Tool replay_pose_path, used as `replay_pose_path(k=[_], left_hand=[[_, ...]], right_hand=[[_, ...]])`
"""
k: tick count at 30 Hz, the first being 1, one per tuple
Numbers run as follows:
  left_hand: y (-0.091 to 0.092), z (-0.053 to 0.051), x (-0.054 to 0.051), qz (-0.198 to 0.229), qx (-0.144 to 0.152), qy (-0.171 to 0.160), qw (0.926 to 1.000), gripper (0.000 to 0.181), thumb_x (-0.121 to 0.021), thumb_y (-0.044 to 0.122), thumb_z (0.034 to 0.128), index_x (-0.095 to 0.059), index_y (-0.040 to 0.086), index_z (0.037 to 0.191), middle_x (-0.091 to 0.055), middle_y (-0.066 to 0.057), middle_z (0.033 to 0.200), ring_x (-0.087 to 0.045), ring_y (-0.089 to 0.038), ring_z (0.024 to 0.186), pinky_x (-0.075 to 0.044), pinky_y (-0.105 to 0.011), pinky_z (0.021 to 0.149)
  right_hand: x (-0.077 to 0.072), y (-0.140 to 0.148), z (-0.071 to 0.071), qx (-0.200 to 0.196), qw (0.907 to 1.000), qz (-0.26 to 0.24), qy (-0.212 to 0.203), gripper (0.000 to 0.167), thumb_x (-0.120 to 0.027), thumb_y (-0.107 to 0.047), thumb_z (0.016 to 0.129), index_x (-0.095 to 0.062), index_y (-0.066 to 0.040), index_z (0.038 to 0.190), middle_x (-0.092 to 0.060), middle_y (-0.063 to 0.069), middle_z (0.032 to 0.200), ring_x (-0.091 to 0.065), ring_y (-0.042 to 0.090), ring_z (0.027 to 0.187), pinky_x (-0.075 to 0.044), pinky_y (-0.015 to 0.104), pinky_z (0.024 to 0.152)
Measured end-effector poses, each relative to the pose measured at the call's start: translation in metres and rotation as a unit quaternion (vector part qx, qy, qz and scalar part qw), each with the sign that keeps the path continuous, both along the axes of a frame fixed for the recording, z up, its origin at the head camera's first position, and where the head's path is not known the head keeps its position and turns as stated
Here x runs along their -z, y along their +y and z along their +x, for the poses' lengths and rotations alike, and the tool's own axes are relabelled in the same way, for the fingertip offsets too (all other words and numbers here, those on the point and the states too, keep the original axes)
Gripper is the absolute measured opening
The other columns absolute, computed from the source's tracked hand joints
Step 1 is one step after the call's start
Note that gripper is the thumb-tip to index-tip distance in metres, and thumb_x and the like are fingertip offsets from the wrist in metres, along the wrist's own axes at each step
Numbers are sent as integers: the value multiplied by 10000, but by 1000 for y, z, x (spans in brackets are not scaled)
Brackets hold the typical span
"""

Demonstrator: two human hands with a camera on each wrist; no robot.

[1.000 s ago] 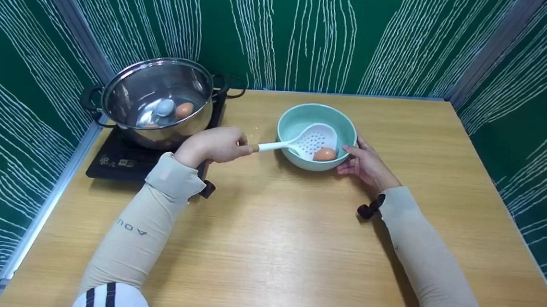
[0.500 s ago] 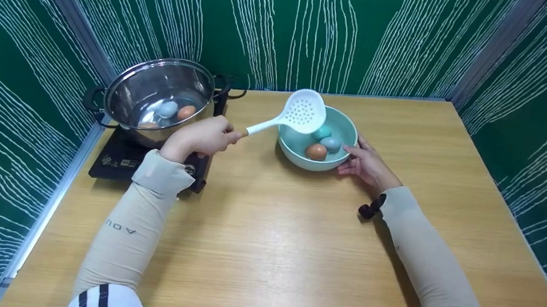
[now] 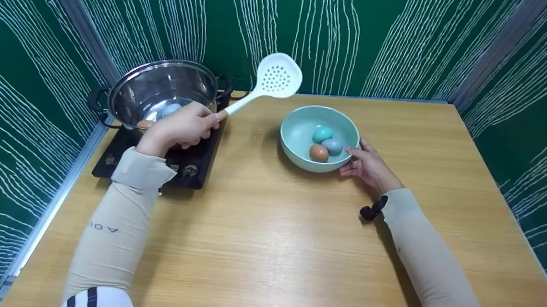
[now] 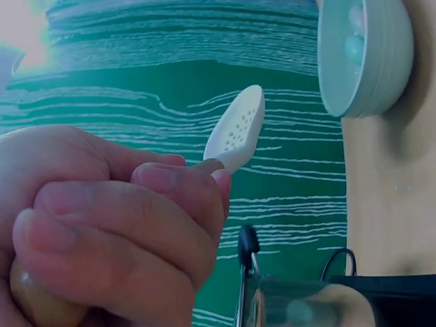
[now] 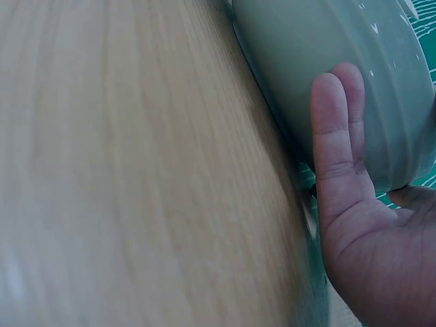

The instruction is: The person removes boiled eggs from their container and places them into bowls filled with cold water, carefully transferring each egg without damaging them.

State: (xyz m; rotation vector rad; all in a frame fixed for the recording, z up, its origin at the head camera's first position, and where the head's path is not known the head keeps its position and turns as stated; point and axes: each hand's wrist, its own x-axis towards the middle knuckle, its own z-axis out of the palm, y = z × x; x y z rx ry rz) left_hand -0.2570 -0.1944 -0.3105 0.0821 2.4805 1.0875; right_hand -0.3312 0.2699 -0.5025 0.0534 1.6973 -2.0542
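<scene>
In the head view my left hand grips the wooden handle end of a white skimmer, raised between the pot and the bowl. Its perforated head carries nothing; the left wrist view shows my curled fingers round the handle. My right hand holds the light green bowl at its right side, thumb at the rim and fingers along the outer wall. Inside the bowl lie a teal egg, a pale blue egg and a brown egg.
A steel pot with black handles stands on a black induction cooker at the left. In it a pale blue egg and a brown egg show, partly behind my left hand. Green walls enclose the wooden table.
The skimmer has left the bowl, moving up and left with my left hand. The brown egg that lay on it now rests in the bowl. My right hand stays at the bowl.
</scene>
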Motion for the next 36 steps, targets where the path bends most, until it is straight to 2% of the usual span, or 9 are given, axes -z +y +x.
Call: replay_pose_path(k=[6, 12, 17, 21, 29, 36], left_hand=[[-12, 6, -5, 261, -183, 217, 9993, 446, -398, 425, 1187, -648, 90, 1033, -479, 45, 670, -426, -115, 478, -346, -256, 457], [-24, 11, -11, 230, -478, 427, 9977, 438, -390, 431, 1187, -644, 75, 1162, -484, 31, 722, -414, -103, 471, -360, -255, 461], [-37, 16, -15, 416, -458, 473, 9970, 452, -368, 390, 1196, -647, 39, 1147, -484, 42, 725, -414, -97, 458, -350, -251, 443], [-44, 21, -20, 588, -582, 414, 9957, 454, -364, 364, 1198, -665, 24, 1174, -486, 57, 692, -413, -88, 448, -337, -242, 433], [-63, 31, -26, -101, -931, 536, 9942, 446, -382, 403, 1188, -649, 47, 1216, -534, 14, 786, -458, -107, 519, -401, -239, 474], [-83, 40, -30, -100, -915, 580, 9941, 466, -353, 397, 1194, -636, 27, 1194, -495, 42, 745, -432, -101, 511, -384, -244, 472]], right_hand=[[1, 1, 0, 11, 10000, -27, -2, 826, -551, -250, 1150, 2, -401, 1744, -648, 151, 1171, -772, 197, 743, -674, 359, 796], [3, 2, 0, -15, 10000, 91, 22, 806, -527, -260, 1157, 8, -400, 1743, -667, 91, 1113, -768, 187, 754, -671, 349, 811], [3, 0, 0, 16, 10000, 22, 40, 821, -544, -248, 1150, 4, -376, 1748, -671, 97, 1107, -770, 192, 744, -673, 352, 788], [3, -1, 0, -11, 10000, -4, 75, 825, -542, -233, 1149, 9, -362, 1750, -648, 102, 1129, -772, 192, 720, -675, 354, 765], [3, 0, 0, -78, 9999, -9, 108, 830, -538, -240, 1152, 27, -347, 1751, -680, 76, 1034, -771, 185, 716, -675, 353, 765], [1, 1, 0, -59, 10000, 9, 76, 827, -544, -256, 1151, 16, -365, 1749, -686, 78, 1034, -772, 188, 730, -675, 355, 781]])
